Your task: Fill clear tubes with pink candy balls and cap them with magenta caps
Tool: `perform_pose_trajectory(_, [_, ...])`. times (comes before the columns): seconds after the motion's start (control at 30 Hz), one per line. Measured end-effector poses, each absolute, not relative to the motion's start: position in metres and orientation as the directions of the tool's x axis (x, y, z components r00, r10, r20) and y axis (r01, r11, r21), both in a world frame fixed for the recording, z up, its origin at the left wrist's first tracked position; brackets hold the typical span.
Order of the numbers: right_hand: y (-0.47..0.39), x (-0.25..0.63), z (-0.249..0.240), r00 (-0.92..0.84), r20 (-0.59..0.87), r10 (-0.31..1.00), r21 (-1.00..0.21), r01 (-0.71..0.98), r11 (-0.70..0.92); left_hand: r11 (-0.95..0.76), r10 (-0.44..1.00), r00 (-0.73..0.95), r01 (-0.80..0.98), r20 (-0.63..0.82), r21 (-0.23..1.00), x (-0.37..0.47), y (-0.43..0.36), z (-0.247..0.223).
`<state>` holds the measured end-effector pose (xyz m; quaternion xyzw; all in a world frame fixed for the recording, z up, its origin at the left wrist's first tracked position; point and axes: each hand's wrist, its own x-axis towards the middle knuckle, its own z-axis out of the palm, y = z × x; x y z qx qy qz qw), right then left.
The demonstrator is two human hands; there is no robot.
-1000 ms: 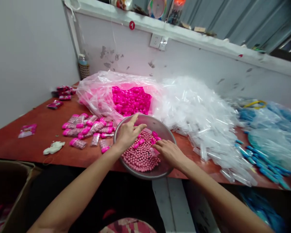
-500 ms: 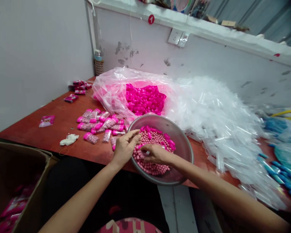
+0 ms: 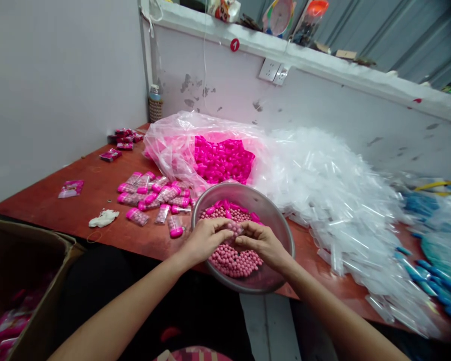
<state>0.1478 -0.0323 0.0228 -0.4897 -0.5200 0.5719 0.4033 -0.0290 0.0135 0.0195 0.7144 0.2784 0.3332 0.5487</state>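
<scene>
Over a metal bowl (image 3: 285, 250), my left hand (image 3: 206, 241) and my right hand (image 3: 265, 244) meet at a small clear plastic tube (image 3: 234, 228) with pink beads in it. Fingertips of both hands close on the tube, the left at one end and the right at the other; fingers partly cover it. Loose pink beads (image 3: 235, 260) fill the bowl's bottom, and several bright pink caps (image 3: 225, 205) lie on them. Left of the bowl, several bead-filled tubes with pink caps (image 3: 137, 216) lie in a loose pile.
Behind the bowl an open plastic bag (image 3: 165, 135) holds many pink caps (image 3: 225, 160). A large heap of clear tubes (image 3: 323, 185) spreads to the right, beside blue pieces (image 3: 436, 281). A white lump (image 3: 103, 218) and pink packets (image 3: 110, 154) lie left. A cardboard box (image 3: 56, 281) stands below.
My right hand has lifted the tube from the beads and brought it to my left hand, which moved right over the bowl. Another capped tube now shows fully left of the bowl.
</scene>
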Motion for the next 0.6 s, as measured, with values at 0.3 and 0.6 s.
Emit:
perform_pose_trajectory(0.3, [-0.034, 0.17, 0.053, -0.422, 0.146, 0.895, -0.65, 0.64, 0.409, -0.076, 0.653, 0.754, -0.024, 0.068, 0.997, -0.023, 0.022, 0.013])
perform_pose_trajectory(0.6, [-0.034, 0.172, 0.056, -0.396, -0.07, 0.916, -0.777, 0.597, 0.198, -0.162, 0.661, 0.742, -0.005, 0.113, 0.987, -0.022, 0.021, 0.016])
